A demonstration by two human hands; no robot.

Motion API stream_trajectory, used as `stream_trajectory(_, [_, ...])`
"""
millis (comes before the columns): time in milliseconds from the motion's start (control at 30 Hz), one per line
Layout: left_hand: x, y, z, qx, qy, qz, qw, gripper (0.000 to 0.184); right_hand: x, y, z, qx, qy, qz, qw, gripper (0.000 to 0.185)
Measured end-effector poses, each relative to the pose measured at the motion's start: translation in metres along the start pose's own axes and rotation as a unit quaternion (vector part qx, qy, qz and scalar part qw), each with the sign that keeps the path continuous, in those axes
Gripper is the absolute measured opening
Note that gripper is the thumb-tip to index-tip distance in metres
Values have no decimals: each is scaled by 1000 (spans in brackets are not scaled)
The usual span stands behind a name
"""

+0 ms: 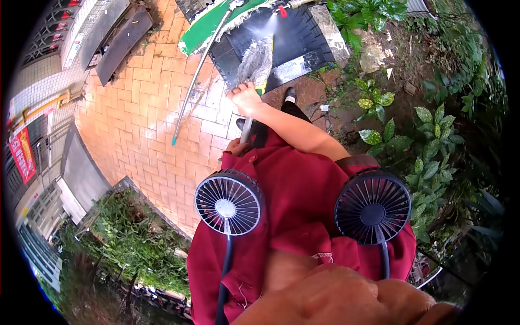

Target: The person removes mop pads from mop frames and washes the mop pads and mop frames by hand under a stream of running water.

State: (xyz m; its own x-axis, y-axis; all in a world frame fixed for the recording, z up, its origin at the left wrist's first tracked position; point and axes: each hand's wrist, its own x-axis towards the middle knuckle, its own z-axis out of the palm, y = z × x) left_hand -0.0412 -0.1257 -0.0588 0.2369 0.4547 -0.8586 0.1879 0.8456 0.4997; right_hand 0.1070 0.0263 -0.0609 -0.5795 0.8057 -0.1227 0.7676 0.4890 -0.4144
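Observation:
My right hand (245, 99) is closed round the metal handle (246, 131) of a mop, close to its head. The mop's soaked grey-white fringe (254, 60) lies over a dark basin (298, 40), with a green and yellow part beside my fingers. Lower on the handle, my left hand (236, 146) is closed round it near my waist, partly hidden by the red sleeve. Water sprays onto the fringe from beside a red tap handle (282, 11). A green flat mop (203, 30) with white fringe rests at the basin's left edge; its long pole (194, 81) slants down to the paving.
Wet orange paving (146, 103) spreads to the left. Leafy plants (433, 141) and soil border the right side. Dark boards (123, 46) lean at the upper left. Two small round fans (227, 203) hang at my chest.

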Motion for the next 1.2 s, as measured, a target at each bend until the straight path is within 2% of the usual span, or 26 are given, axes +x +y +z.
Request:
stream_trajectory(67, [-8, 9, 8, -37, 19, 12, 999, 28, 0, 3, -6, 4, -9, -5, 1000, 30])
stream_trajectory(167, [3, 6, 1, 16, 14, -10, 1000, 27, 8, 20, -15, 7, 19, -19, 1000, 27])
stream_trajectory(233, [5, 17, 4, 25, 19, 17, 999, 24, 20, 34, -44, 2, 13, -12, 1000, 28])
stream_trajectory(267, [5, 22, 5, 30, 22, 30, 999, 22, 25, 44, -52, 7, 46, -7, 999, 29])
stream_trajectory(367, [15, 26, 0, 29, -11, 63, 998, 19, 43, 68, -108, 38, 16, 14, 999, 28])
stream_trajectory(467, [15, 54, 3, 94, -4, 9, 996, 24, 74, 103, -137, 65, -7, 16, 998, 31])
stream_trajectory(567, [27, 64, 9, -18, -22, 24, 999, 13, 97, 129, -169, 82, 19, 31, 996, 31])
stream_trajectory(667, [15, 84, 12, -26, -21, 10, 999, 10, 126, 135, -197, 43, 10, 36, 998, 30])
stream_trajectory(867, [15, 93, 19, -26, -27, 6, 999, 11, 142, 137, -194, 84, 80, 67, 991, 31])
stream_trajectory(933, [17, 90, 23, -32, -5, 18, 999, 15, 141, 131, -185, 74, 61, 70, 993, 31])
stream_trajectory(1033, [17, 83, 19, -47, -23, 8, 999, 21, 119, 110, -180, 77, 56, 75, 993, 31])
stream_trajectory(1200, [22, 48, -4, 12, -16, 47, 999, 21, 77, 78, -135, 58, 44, 61, 995, 34])
